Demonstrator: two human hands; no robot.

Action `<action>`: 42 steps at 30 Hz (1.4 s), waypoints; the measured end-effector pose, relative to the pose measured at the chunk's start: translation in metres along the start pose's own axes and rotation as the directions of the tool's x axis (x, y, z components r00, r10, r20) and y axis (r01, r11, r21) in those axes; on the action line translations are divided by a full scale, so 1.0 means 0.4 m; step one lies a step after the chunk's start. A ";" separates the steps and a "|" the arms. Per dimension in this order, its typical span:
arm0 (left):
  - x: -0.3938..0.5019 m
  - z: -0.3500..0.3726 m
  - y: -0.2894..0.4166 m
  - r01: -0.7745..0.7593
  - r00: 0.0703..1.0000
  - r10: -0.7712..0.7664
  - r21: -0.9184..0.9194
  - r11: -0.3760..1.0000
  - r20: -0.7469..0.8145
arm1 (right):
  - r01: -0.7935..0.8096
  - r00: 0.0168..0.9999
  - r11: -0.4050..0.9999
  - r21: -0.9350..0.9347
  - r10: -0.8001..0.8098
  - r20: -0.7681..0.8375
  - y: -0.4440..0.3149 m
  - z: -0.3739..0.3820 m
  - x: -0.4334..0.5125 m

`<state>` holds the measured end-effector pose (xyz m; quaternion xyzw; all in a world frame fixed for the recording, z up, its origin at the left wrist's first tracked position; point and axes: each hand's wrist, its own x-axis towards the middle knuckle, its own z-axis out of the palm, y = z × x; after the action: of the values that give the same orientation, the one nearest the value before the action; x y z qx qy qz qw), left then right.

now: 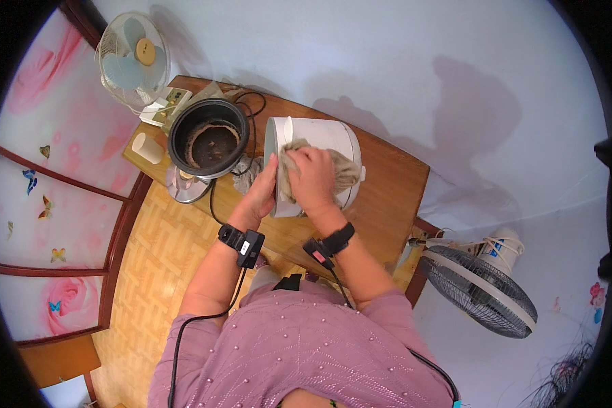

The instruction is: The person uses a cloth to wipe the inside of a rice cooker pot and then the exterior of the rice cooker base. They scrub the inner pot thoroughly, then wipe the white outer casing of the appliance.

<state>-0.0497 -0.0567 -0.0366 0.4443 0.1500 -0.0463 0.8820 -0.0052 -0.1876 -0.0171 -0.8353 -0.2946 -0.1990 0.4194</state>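
Observation:
A white rice cooker body (313,133) lies on its side on the wooden table, its open end facing left. My left hand (263,189) rests against the rim of that open end and steadies it. With my right hand (313,176) I press a greyish-beige cloth (346,168) against the cooker's outer wall; its fingers are bent over the cloth. Left of the cooker is a dark inner pot (209,137) with brown residue inside. Below the pot a round metal lid (186,186) shows in part.
On the wooden table (387,188) a crumpled grey cloth (246,173), a black cable (255,109) and a white cup (148,148) lie around the pot. A desk fan (135,61) stands at the back left. Another fan (479,290) is at the right.

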 end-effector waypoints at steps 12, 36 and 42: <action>0.005 0.057 0.014 -0.072 0.996 0.064 -0.127 0.989 -0.066 | 0.191 0.981 0.975 0.115 -0.195 0.022 0.021 -0.017 -0.216; -0.007 0.084 -0.015 0.012 0.996 0.001 -0.143 0.990 0.091 | -0.083 0.996 0.986 -0.142 0.087 0.020 -0.044 -0.077 0.053; -0.018 0.074 0.001 -0.060 0.989 0.067 -0.062 0.996 0.129 | 0.037 0.996 0.999 0.023 -0.035 -0.086 -0.006 -0.050 -0.070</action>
<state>-0.0497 -0.0804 -0.0175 0.4192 0.0790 -0.0429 0.9034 -0.0293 -0.2121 -0.0205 -0.8155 -0.2937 -0.2384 0.4381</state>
